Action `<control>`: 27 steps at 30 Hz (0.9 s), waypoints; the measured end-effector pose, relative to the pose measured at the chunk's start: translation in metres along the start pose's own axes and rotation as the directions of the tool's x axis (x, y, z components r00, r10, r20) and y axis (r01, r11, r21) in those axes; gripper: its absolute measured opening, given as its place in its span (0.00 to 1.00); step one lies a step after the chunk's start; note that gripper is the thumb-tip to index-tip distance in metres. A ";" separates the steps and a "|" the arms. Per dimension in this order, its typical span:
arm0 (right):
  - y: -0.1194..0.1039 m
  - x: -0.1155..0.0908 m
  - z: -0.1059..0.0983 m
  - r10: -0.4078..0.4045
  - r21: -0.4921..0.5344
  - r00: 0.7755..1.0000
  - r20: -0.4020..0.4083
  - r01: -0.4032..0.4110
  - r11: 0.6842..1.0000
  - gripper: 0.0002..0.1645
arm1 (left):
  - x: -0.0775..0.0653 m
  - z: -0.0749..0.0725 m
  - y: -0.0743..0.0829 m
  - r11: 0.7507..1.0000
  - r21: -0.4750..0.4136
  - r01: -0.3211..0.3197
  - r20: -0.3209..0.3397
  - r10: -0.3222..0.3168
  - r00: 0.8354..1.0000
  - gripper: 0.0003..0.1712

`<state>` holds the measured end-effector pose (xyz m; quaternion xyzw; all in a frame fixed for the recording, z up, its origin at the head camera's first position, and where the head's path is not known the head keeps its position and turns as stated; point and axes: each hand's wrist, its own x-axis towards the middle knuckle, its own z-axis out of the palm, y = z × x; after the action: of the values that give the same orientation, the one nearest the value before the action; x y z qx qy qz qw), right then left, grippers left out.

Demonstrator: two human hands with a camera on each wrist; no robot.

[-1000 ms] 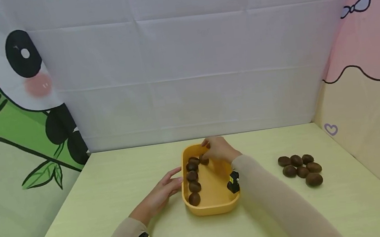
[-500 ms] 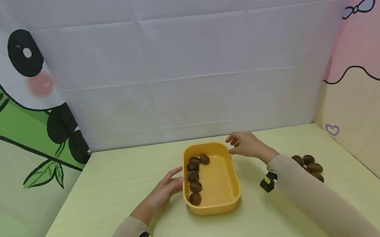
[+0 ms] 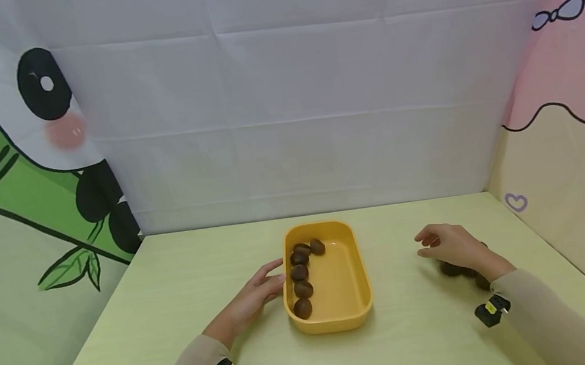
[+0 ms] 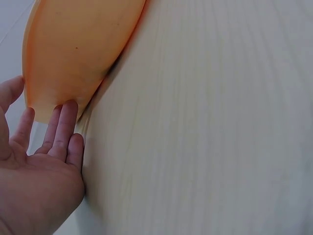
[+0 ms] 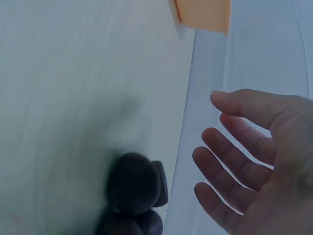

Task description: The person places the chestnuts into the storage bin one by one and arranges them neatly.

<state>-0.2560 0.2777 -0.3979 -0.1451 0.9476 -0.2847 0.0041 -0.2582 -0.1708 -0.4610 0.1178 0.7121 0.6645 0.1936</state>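
Note:
A yellow plastic tray [image 3: 344,324] stands on the table. Inside it, several brown chestnut-like nuts [image 3: 299,273] line the left wall, and one [image 3: 317,246] lies at the far end beside the line. My left hand [image 3: 250,302] touches the tray's left outer side with extended fingertips, as the left wrist view confirms against the orange-looking tray wall [image 4: 78,49]. Over the loose nuts on the right, my right hand [image 3: 456,247] hovers with relaxed fingers and nothing between them. It partly hides that group of nuts [image 3: 451,269]; they look dark in the right wrist view [image 5: 133,183].
The pale wooden table [image 3: 403,347] ends at a white cloth backdrop [image 3: 294,114]. Printed side panels with a panda [image 3: 43,83] and a pink figure [image 3: 577,65] flank it. Black wrist devices [image 3: 492,310] sit on both sleeves.
My right hand has let go of a nut at the tray's far end, then moved right to the loose nuts. The left hand stays at the tray's side.

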 end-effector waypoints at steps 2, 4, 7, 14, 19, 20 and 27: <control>0.010 -0.011 -0.001 0.004 -0.016 1.000 -0.010 -0.004 1.000 0.18 | 0.000 0.001 0.000 1.000 -0.002 -0.001 -0.002 0.001 1.000 0.37; 0.019 -0.020 -0.002 0.005 -0.041 1.000 -0.024 -0.006 0.999 0.17 | 0.000 0.002 0.000 1.000 0.000 0.000 -0.003 0.000 1.000 0.37; 0.029 -0.029 -0.002 -0.002 -0.078 0.999 -0.039 -0.001 0.997 0.17 | 0.000 0.001 0.000 1.000 0.001 -0.002 -0.011 0.002 1.000 0.37; 0.039 -0.035 0.000 -0.036 -0.106 0.998 -0.044 0.032 0.994 0.20 | 0.000 0.000 -0.001 1.000 -0.002 -0.003 -0.008 0.003 1.000 0.36; 0.043 -0.036 0.004 -0.042 -0.131 0.998 -0.036 0.037 0.991 0.20 | -0.001 0.001 -0.001 1.000 -0.003 -0.006 -0.011 0.006 1.000 0.36; 0.043 -0.036 0.005 -0.040 -0.133 0.999 -0.034 0.035 0.990 0.20 | -0.001 0.001 -0.001 1.000 -0.004 -0.007 -0.011 0.007 1.000 0.36; 0.046 -0.037 0.008 -0.039 -0.135 0.998 -0.048 0.032 0.990 0.20 | 0.000 0.000 -0.003 1.000 -0.001 -0.010 -0.013 0.010 1.000 0.36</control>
<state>-0.2329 0.3206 -0.4322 -0.1545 0.9617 -0.2238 -0.0344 -0.2577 -0.1712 -0.4643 0.1169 0.7124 0.6666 0.1857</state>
